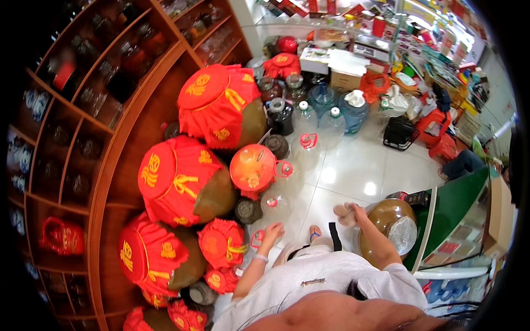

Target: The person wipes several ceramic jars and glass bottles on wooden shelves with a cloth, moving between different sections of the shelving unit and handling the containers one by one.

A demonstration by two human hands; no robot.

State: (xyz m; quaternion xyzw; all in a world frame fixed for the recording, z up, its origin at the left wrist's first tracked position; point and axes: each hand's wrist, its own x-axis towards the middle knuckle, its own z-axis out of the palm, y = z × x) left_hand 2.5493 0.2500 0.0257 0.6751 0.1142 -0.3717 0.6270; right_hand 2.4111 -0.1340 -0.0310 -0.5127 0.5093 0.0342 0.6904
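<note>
My left hand (272, 232) is stretched out over clear plastic jugs at the left of my body, its fingers apart and nothing seen in them. One jug with a red handle (257, 238) stands right beside it. My right hand (355, 214) is closed on a light brown cloth (343, 213), which looks blurred, over the tiled floor. Close to that hand, on its right, stands a large brown glazed jar (385, 215) with a silvery cover. Ceramic jars with red cloth covers (178, 182) and yellow ribbons stand in a row on the left.
Curved wooden shelves (99, 165) with bottles fill the left. Blue water jugs (354, 113), glass jars and a cardboard box (345, 78) stand ahead. A black basket (399, 133) and red plastic stools (434, 128) are at the right, near a person's leg (461, 164). A green-sided cabinet (451, 211) is close by.
</note>
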